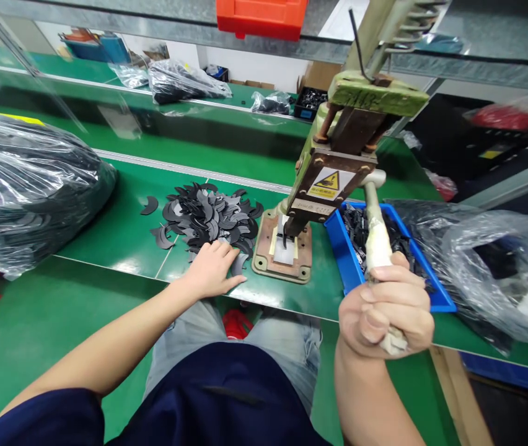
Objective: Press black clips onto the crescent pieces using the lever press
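Observation:
My right hand [387, 310] is closed round the white-wrapped lever handle [378, 238] of a green hand press [324, 173]. The press ram comes down over a metal plate [284, 251] on the brown base [264, 257], with a small dark part under its tip. My left hand [212, 269] lies at the near edge of a pile of black and grey crescent-shaped pieces [212, 214], fingers stretched out and thumb apart. One grey crescent piece [239, 264] shows between thumb and forefinger; whether the fingertips grip any piece cannot be made out.
A blue bin [350, 282] of dark parts stands right of the press, beside a clear plastic bag [491, 266]. On the left sits a big bag [26, 186] of dark pieces. Overhead runs a metal shelf [152, 18] with a red bin [261, 17].

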`<control>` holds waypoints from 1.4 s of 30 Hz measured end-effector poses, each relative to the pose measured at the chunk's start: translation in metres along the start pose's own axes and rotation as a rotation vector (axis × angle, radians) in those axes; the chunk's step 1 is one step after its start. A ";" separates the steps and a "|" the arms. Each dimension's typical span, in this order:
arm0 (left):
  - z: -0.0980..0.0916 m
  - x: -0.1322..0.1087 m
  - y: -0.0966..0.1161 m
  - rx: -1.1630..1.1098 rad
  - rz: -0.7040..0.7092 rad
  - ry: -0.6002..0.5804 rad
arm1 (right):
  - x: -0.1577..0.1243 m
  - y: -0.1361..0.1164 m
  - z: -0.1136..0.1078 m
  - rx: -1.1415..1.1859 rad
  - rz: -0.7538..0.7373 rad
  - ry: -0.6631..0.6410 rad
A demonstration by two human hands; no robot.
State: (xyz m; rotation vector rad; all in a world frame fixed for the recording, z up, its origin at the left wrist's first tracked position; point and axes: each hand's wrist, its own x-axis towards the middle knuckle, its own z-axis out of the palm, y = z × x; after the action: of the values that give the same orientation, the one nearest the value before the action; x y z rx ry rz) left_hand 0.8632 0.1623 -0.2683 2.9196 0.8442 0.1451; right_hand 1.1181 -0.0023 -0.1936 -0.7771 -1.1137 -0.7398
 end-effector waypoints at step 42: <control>0.005 0.136 0.012 -1.431 -0.299 -0.101 | 0.001 -0.002 0.001 -0.085 -0.002 -0.009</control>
State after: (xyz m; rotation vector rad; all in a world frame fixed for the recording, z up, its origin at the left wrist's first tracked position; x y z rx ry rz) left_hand 0.9849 0.2248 -0.2635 1.4455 0.6809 0.3710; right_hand 1.1158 -0.0029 -0.1924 -0.8523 -1.0967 -0.7897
